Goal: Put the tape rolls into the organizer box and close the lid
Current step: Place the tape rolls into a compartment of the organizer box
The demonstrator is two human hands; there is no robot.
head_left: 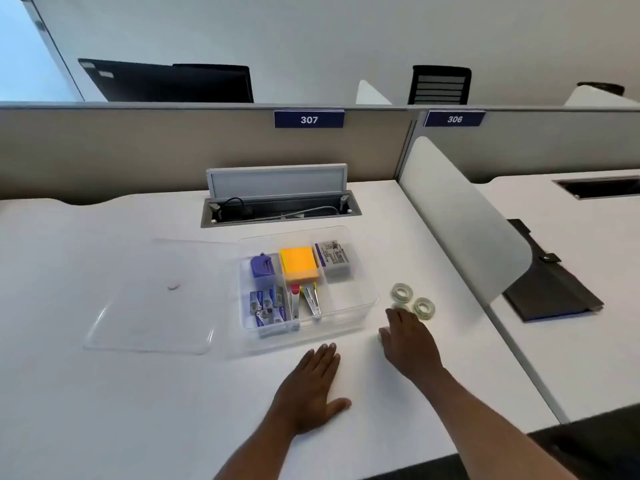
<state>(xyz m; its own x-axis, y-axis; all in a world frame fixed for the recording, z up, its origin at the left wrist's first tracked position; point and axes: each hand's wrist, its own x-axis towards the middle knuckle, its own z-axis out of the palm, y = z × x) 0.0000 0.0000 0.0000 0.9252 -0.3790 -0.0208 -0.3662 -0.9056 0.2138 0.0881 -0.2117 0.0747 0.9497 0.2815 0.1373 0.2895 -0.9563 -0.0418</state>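
Lying flat on the desk [138,410], two tape rolls [401,292] [424,306] sit side by side just beyond the fingertips of the right hand [408,341], and part of a possible third roll shows pale at those fingertips, mostly hidden. The right hand is palm down, fingers loosely extended and slightly apart, gripping nothing; whether they touch a roll cannot be told. This pose suits a reach toward the nearest roll.

To the thumb side of that hand stands the clear box [363,308], uncovered. Its near-right compartment, the one closest to the fingers, appears vacant, likely reserved for the rolls. Other compartments hold sticky notes [298,264], an eraser [334,259], staplers [310,299] and staple packs [268,308].

The lid [152,296] lies flat beyond the box, clear of the loading path.

The left hand [311,386] rests flat on the desk, fingers together, thumb out, just short of the box front, probably for support.
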